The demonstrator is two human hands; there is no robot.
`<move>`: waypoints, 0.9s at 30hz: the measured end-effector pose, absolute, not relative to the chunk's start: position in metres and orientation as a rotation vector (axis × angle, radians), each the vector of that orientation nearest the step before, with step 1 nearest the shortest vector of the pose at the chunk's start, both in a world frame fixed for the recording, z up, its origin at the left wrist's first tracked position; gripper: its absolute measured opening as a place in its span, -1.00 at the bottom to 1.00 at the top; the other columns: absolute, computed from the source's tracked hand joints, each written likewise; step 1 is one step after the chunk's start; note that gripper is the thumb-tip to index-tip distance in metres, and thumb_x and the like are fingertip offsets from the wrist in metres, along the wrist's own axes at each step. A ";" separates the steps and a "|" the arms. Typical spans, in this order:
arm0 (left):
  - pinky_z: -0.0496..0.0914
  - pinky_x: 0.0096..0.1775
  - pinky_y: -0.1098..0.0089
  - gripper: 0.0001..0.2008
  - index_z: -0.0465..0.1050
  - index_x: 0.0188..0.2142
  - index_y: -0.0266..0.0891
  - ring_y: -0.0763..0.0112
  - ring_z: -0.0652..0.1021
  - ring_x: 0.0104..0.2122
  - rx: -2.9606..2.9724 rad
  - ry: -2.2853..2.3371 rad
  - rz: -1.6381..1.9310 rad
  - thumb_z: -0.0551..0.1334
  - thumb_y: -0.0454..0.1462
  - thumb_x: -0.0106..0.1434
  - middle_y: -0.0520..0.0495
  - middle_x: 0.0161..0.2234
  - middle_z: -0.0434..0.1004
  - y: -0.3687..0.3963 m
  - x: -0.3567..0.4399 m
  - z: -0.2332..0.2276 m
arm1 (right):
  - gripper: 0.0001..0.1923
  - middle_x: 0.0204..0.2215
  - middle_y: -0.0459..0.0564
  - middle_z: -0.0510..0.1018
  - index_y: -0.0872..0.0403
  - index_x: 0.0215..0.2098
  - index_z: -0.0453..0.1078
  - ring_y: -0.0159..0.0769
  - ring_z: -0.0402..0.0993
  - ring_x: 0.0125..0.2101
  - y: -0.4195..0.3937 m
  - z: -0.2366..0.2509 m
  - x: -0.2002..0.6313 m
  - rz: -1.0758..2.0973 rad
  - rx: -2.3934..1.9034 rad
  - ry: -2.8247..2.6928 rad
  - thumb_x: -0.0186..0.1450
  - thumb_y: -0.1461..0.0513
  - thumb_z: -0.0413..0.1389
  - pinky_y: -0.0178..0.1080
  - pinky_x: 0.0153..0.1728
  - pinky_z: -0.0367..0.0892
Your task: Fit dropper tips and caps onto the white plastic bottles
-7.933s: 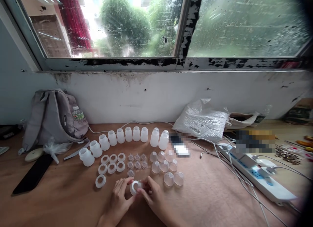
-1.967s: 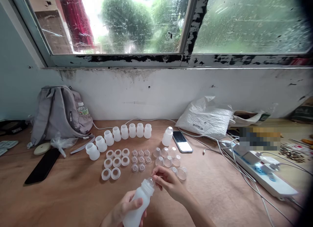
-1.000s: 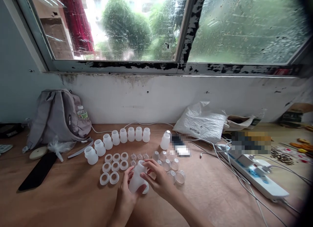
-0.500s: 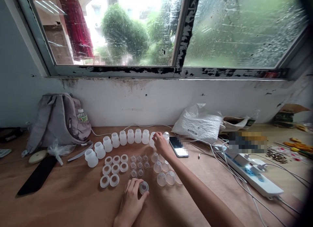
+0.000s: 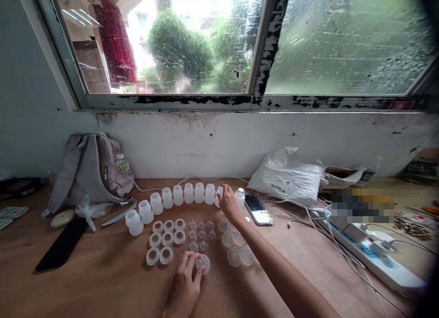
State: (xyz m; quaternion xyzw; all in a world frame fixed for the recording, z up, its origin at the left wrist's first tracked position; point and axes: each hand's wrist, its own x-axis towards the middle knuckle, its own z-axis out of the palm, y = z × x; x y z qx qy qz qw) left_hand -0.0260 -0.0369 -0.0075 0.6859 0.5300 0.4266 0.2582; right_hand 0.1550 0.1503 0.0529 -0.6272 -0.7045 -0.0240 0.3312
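My left hand point(image 5: 185, 279) rests low on the table, its thumb and fingers around a translucent collar ring with a teat point(image 5: 203, 263). My right hand point(image 5: 229, 201) reaches to the back row, its fingertips on a frosted baby bottle point(image 5: 218, 197) that they partly hide. Just right of it stands a bottle with a clear domed cap point(image 5: 240, 198). Several open bottles point(image 5: 188, 193) curve away to the left. In front of them lie several collar rings point(image 5: 167, 239), clear teats point(image 5: 202, 235) and domed caps point(image 5: 233, 257); my right forearm covers some caps.
A phone point(image 5: 258, 210) and a silver plastic mailer point(image 5: 291, 178) lie behind my right arm. Cables run to a white power strip point(image 5: 370, 249) on the right. At left are a grey backpack point(image 5: 89, 167), a black flat case point(image 5: 61, 245) and a knotted plastic bag point(image 5: 91, 210).
The view has shifted, so the scene sits slightly farther right. My right hand stays at the same bottle. The left hand still holds the ring with its teat, a little left relative to the teats.
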 end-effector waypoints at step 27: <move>0.40 -0.34 0.42 -0.74 0.41 -0.37 -0.20 0.36 0.49 -0.37 1.825 1.560 1.146 0.00 -0.17 0.25 -0.09 -0.39 0.46 -0.038 -0.033 -0.014 | -0.71 -0.16 0.06 0.40 0.02 -0.05 0.24 -0.22 0.32 -0.12 -0.026 -0.003 0.114 0.824 -0.983 -2.002 0.23 0.27 0.02 -0.18 -0.10 0.29</move>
